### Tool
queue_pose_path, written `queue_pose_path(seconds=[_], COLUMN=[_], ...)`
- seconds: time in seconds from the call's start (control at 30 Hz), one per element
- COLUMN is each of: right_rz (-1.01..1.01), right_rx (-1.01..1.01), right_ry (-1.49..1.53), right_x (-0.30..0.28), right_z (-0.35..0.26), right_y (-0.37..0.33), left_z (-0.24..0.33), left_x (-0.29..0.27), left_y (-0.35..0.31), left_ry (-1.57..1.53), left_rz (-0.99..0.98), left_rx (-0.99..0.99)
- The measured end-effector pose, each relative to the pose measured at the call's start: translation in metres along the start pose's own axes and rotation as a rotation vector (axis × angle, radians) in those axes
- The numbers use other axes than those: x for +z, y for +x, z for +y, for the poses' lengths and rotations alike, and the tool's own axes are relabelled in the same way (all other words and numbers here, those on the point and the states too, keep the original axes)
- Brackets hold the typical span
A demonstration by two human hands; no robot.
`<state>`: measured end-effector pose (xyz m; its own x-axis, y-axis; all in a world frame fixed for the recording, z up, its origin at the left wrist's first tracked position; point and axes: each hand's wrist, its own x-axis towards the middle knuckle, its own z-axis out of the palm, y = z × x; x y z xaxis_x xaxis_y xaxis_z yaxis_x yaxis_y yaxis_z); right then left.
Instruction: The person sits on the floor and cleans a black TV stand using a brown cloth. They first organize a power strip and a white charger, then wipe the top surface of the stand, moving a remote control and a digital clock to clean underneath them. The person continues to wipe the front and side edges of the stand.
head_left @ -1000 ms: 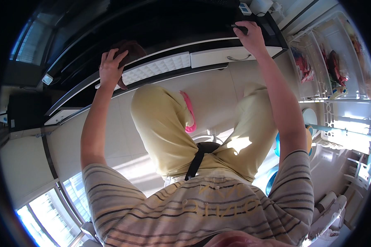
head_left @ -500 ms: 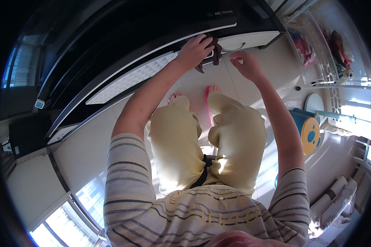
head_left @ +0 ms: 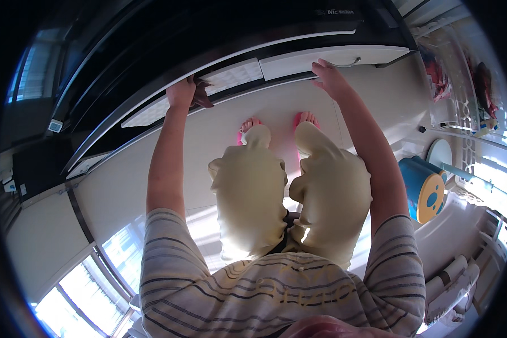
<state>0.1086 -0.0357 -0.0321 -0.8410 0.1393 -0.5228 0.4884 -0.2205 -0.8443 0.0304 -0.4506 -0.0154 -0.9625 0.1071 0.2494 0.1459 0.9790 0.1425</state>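
Observation:
My left hand (head_left: pixel 181 92) is closed around a dark maroon cloth (head_left: pixel 201 96), at the front of a low black cabinet with white drawer fronts. A loose end of the cloth hangs out to the right of the hand, beside the textured white drawer front (head_left: pixel 231 78). Part of my left fingers is hidden against the cabinet's edge. My right hand (head_left: pixel 331 80) is empty with its fingers apart, at the lower edge of the smooth white drawer front (head_left: pixel 298 61); I cannot tell whether it touches it. A curved handle (head_left: pixel 346 63) lies just right of those fingers.
A glossy black panel (head_left: pixel 208 34) rises behind the cabinet. My feet in pink slippers (head_left: pixel 306 118) stand on the pale tiled floor (head_left: pixel 219 127). At the right are a blue stool (head_left: pixel 416 180) with a yellow bear-shaped side and a clear bin (head_left: pixel 448 73) with red packages.
My left hand has slid left along the cabinet front with the cloth. My right hand has moved slightly up toward the smooth drawer front, its fingers now more spread. My view has shifted slightly.

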Motion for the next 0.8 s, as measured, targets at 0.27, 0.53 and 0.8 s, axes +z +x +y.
queue_pose_path(seconds=[0.27,0.53,0.8], right_rz=[-0.046,-0.011,-0.288], right_rx=[-0.082,-0.009,-0.191], right_ry=[0.173,-0.176,-0.572], right_x=[0.016,0.026,0.053], right_z=[0.005,-0.003,-0.01], right_y=[0.018,-0.011,-0.029], left_z=[0.081,0.069,-0.162], left_x=[0.037,0.034,-0.023], left_y=[0.014,0.016,-0.034], left_ry=[-0.029,-0.292,0.152], left_rz=[-0.065,-0.281,0.068], left_rx=[0.288,0.111,-0.451])
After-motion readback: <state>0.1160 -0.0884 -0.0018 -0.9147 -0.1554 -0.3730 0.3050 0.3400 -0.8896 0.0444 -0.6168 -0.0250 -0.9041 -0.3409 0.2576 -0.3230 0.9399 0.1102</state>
